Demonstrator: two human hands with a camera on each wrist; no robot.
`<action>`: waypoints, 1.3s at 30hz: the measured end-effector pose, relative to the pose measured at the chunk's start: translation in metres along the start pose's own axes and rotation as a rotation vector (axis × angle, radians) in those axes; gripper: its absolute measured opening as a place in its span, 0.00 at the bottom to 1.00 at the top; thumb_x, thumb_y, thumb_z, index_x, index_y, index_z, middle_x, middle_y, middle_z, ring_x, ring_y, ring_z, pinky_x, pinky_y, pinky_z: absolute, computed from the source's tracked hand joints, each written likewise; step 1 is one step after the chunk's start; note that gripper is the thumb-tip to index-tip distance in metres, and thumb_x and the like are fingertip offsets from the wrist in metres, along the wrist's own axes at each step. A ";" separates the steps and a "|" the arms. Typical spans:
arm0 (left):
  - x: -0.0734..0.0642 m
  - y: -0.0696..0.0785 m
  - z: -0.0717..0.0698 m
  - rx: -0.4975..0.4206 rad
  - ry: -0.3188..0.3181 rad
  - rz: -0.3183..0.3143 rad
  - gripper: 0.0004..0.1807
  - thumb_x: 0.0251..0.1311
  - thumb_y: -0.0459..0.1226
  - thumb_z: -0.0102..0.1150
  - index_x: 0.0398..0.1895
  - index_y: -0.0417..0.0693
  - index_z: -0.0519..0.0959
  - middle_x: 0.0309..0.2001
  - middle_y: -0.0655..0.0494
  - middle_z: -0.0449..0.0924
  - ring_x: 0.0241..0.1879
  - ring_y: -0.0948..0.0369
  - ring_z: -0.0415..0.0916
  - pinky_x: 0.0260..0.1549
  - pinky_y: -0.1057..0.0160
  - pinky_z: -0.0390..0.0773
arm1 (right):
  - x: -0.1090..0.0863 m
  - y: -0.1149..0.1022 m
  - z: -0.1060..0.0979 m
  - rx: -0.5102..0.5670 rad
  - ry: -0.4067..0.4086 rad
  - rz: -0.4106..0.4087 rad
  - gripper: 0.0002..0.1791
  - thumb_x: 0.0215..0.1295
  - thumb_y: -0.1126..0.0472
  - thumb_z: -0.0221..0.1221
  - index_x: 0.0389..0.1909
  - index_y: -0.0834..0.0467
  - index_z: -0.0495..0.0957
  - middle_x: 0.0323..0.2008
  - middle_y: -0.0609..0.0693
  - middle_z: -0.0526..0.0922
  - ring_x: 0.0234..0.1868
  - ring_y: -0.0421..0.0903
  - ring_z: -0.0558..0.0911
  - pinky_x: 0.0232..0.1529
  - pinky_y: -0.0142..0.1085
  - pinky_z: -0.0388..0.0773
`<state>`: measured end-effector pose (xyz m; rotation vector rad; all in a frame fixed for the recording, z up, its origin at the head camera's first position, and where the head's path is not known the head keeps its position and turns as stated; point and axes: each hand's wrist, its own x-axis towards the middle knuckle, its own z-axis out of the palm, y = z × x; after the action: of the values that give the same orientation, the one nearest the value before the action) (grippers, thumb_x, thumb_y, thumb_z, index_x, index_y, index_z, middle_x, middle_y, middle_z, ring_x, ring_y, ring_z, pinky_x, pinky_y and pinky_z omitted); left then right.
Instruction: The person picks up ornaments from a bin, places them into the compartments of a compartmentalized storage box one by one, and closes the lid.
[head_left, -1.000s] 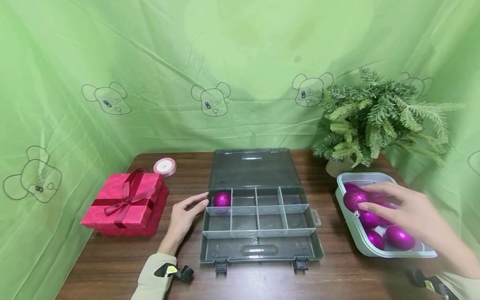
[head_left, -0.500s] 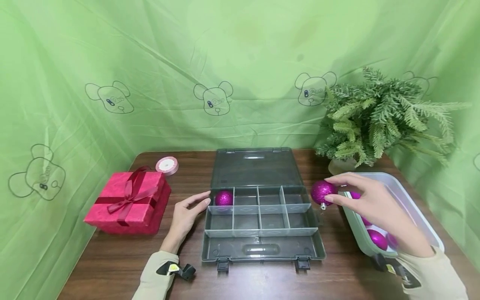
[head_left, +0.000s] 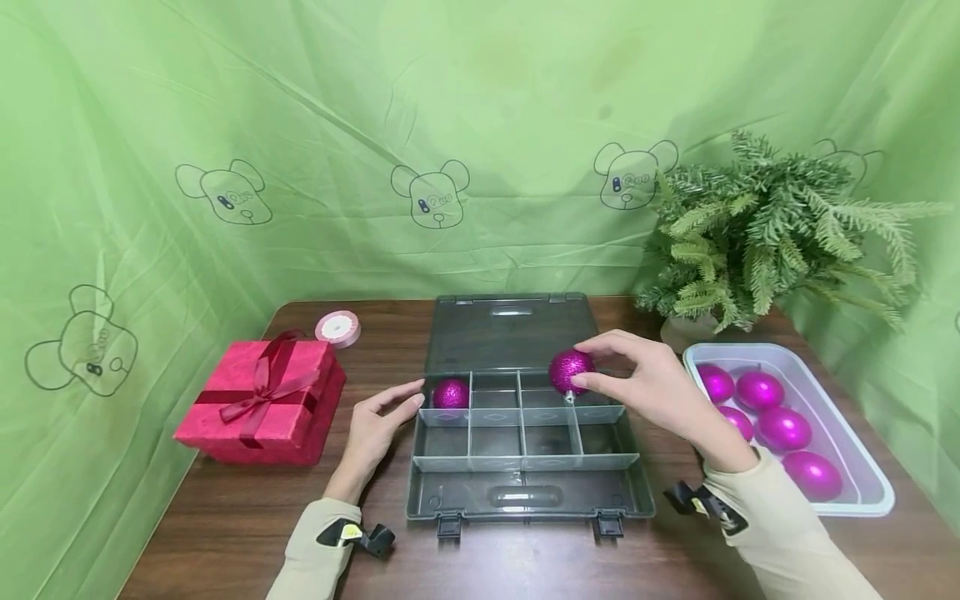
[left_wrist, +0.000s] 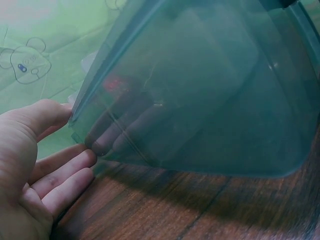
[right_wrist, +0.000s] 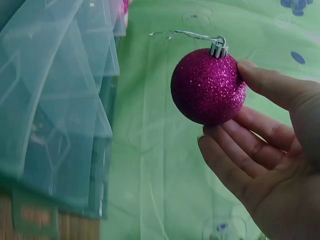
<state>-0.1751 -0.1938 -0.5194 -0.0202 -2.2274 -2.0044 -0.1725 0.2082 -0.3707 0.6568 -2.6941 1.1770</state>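
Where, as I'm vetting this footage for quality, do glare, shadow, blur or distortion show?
Head view: glare whitens the brown wood-grain table at bottom centre, and smooth magenta balls look stretched into ovals; left wrist: dim, with shadow beneath the smoky translucent plastic box; right wrist: the round glittery magenta ball looks crisp, the table blurry.

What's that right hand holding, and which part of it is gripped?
The right hand pinches a glittery magenta ball by its round body, not by its silver cap.

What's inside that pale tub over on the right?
Five shiny magenta balls show in the pale tub. The right wrist and sleeve cover its near left side, so anything behind them can't be seen.
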 end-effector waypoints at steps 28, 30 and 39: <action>0.001 -0.001 0.000 0.012 -0.004 0.000 0.17 0.64 0.39 0.77 0.55 0.47 0.90 0.54 0.52 0.89 0.57 0.62 0.83 0.54 0.69 0.80 | 0.051 -0.013 0.087 0.084 -0.083 -0.011 0.21 0.62 0.52 0.78 0.53 0.56 0.88 0.46 0.44 0.89 0.49 0.45 0.86 0.55 0.51 0.82; 0.001 0.000 0.000 0.016 -0.005 0.000 0.17 0.65 0.40 0.77 0.55 0.47 0.90 0.54 0.51 0.89 0.58 0.62 0.83 0.54 0.70 0.79 | 0.053 -0.013 0.091 0.091 -0.090 -0.006 0.21 0.62 0.53 0.78 0.53 0.56 0.88 0.46 0.46 0.89 0.48 0.46 0.87 0.54 0.51 0.83; 0.001 -0.001 0.000 0.010 -0.007 -0.004 0.17 0.64 0.39 0.77 0.55 0.47 0.90 0.54 0.52 0.89 0.57 0.61 0.83 0.54 0.69 0.80 | 0.057 -0.011 0.102 0.080 -0.129 0.021 0.21 0.63 0.56 0.77 0.54 0.60 0.86 0.48 0.52 0.88 0.47 0.48 0.88 0.53 0.49 0.85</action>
<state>-0.1760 -0.1942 -0.5205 -0.0216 -2.2433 -1.9989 -0.2133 0.1085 -0.4169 0.7415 -2.7775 1.2970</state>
